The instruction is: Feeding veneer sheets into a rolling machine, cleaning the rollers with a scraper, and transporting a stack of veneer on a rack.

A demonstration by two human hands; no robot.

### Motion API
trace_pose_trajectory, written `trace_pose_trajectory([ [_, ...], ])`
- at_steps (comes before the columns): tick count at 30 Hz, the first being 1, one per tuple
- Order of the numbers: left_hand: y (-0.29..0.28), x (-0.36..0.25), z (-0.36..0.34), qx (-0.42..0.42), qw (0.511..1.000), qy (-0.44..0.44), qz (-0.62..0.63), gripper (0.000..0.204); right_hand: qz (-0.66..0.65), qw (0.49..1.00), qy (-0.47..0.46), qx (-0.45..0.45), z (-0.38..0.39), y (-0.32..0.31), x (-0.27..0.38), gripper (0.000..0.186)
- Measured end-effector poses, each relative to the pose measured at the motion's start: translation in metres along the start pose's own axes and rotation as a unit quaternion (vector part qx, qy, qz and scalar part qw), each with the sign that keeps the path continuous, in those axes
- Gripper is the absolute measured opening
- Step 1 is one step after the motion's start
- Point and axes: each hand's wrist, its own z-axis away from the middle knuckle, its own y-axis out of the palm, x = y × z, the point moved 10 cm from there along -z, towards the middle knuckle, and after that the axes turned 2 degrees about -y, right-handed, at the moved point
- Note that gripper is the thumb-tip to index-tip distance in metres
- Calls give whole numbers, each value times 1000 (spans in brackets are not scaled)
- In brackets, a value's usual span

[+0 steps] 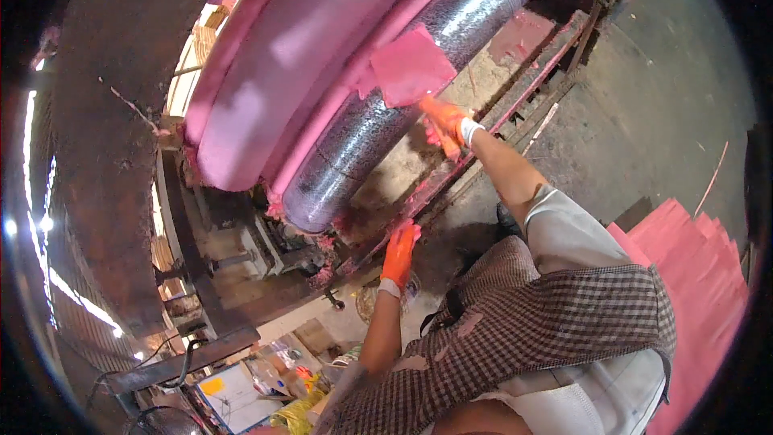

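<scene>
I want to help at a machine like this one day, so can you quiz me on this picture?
1. Pick one: what colour are the gloves on both hands? A) blue B) orange C) green
2. True or false: the right hand is at the edge of the pink sheet that lies on the shiny metal roller.
3. Fill in: the left hand is down at the machine's frame, and the stack of sheets on the right is coloured ____.
Key: 1 B; 2 true; 3 pink.
</scene>
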Motion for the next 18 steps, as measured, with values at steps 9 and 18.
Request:
trace_pose_trajectory([
  [9,41,5,-44,125,983,-113,76,45,-81,997,-16,-9,111,71,-86,53],
  [18,-11,61,8,218,956,-195,14,49,426,814,-387,-76,192,136,-140,59],
])
